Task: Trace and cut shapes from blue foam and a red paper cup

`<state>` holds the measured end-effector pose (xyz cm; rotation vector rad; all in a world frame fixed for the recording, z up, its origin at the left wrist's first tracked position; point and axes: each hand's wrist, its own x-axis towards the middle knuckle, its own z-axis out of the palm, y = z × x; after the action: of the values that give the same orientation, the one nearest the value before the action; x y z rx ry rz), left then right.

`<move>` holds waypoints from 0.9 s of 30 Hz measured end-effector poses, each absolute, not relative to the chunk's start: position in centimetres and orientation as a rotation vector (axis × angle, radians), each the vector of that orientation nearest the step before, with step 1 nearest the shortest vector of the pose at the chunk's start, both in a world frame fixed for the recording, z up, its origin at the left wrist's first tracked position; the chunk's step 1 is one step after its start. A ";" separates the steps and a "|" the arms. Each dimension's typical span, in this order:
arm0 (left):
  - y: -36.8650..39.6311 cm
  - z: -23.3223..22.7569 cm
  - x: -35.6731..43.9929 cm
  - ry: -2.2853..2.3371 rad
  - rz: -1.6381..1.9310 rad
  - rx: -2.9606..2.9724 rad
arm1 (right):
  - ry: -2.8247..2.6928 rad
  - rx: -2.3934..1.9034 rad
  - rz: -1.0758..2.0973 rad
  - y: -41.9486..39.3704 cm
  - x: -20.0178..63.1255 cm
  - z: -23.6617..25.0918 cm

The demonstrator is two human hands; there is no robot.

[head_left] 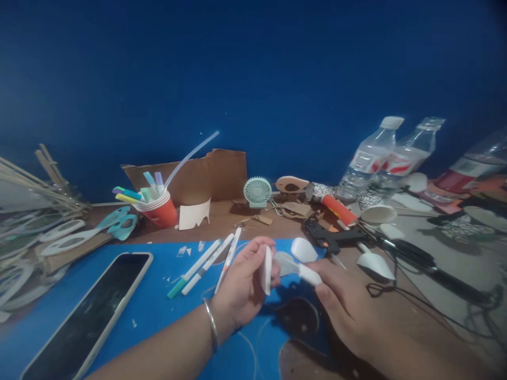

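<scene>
Left hand (241, 282): fingers closed on a flat white petal-shaped piece (265, 270), held upright above the blue mat (158, 311); right hand (348, 311): pinching a white stem with blades (300, 262), just beside that piece; red cup (160, 209): tilted, holding coloured markers (137, 194); two water bottles (370, 158): capped, contents unclear; phone (93, 314): lying on the mat.

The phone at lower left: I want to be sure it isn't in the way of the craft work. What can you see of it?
The phone is a slim slab with a pale case or rim and a dark, unlit screen showing faint smudges or reflections. It lies flat, face up, on the blue sheet, angled diagonally with its lower end running out of view. Nothing rests on it. It sits apart from both hands; the left hand is the nearer, and the pens lie between them.
</scene>
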<state>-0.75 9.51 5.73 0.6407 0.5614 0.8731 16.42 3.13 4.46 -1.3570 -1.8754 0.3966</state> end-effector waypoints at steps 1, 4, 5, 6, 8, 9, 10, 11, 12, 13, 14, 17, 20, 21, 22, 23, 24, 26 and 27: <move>9.5 5.7 -0.8 0.564 0.867 0.631 | -1.936 -1.353 0.336 3.1 16.4 4.5; 9.6 5.5 -0.9 0.647 0.836 0.613 | -2.065 -1.333 0.160 3.3 16.2 4.4; 9.6 5.5 -1.0 0.691 0.825 0.610 | -2.094 -1.313 0.117 3.3 16.1 4.4; 9.6 5.5 -0.9 0.727 0.816 0.608 | -2.118 -1.290 0.080 3.3 16.0 4.4; 9.5 5.5 -0.8 0.763 0.817 0.610 | -2.169 -1.257 0.013 3.3 15.8 4.2; 9.5 5.5 -0.7 0.772 0.829 0.613 | -2.198 -1.254 -0.024 3.3 15.7 4.1; 9.4 5.6 -0.5 0.776 0.848 0.614 | -2.226 -1.256 -0.060 3.2 15.7 4.0; 9.3 5.6 -0.4 0.782 0.869 0.613 | -2.245 -1.264 -0.089 3.2 15.7 3.9; 9.2 5.7 -0.3 0.787 0.891 0.613 | -2.257 -1.275 -0.108 3.1 15.7 3.7; 9.1 5.7 -0.2 0.791 0.908 0.611 | -2.260 -1.283 -0.126 3.1 15.7 3.6; 9.0 5.7 -0.1 0.796 0.920 0.606 | -2.260 -1.289 -0.138 3.1 15.7 3.6; 8.8 5.7 0.0 0.811 0.932 0.608 | -2.251 -1.278 -0.160 3.0 15.8 3.5; 8.7 5.6 0.0 0.821 0.916 0.629 | -2.249 -1.288 -0.147 3.0 15.7 3.8; 8.7 5.6 0.0 0.823 0.909 0.637 | -2.249 -1.297 -0.144 3.0 15.7 3.8; 8.7 5.6 0.0 0.825 0.906 0.642 | -2.254 -1.305 -0.140 3.0 15.6 3.9; 8.7 5.5 0.0 0.828 0.906 0.645 | -2.257 -1.309 -0.138 3.0 15.6 4.0; 8.7 5.5 0.0 0.828 0.907 0.647 | -2.259 -1.310 -0.138 3.0 15.6 4.0; 8.7 5.5 0.0 0.829 0.908 0.641 | -2.259 -1.312 -0.131 3.0 15.6 4.0; 8.7 5.4 0.1 0.830 0.906 0.639 | -2.259 -1.314 -0.127 3.0 15.6 4.0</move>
<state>0.06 8.74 5.43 0.6388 0.8300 0.9062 15.65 2.98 3.96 -1.3141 -2.2590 -0.1268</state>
